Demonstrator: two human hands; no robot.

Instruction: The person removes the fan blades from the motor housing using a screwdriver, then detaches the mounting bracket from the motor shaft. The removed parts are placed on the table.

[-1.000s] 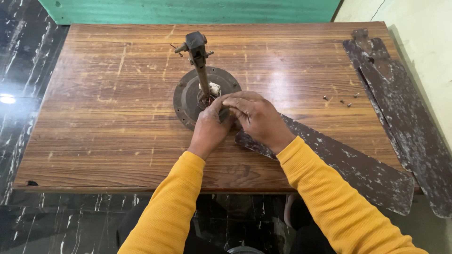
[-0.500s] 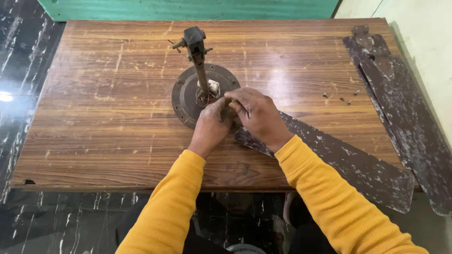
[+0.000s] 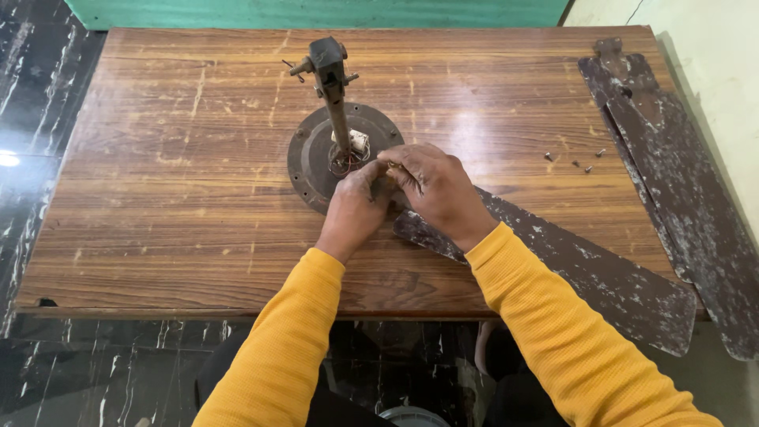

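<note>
At the centre of the frame both hands meet at the lower right rim of a round, dark fan motor housing (image 3: 316, 162) that lies flat on the wooden tabletop (image 3: 158, 198), its down rod (image 3: 334, 87) rising toward the upper middle. The left hand (image 3: 356, 207) presses curled fingers against the rim; the right hand (image 3: 433, 188) is closed in a pinch grip on something small at the root of a worn fan blade (image 3: 577, 269), which runs off to the lower right. What the fingertips hold is hidden. The blade's far end hangs over the tabletop's edge, so its weight could twist the joint and make the small part slip. Loose screws (image 3: 573, 162) at the right could roll away if knocked. Exposed wires (image 3: 348, 162) by the rod could snag. More blades (image 3: 672, 158) lean at the far right edge.
</note>
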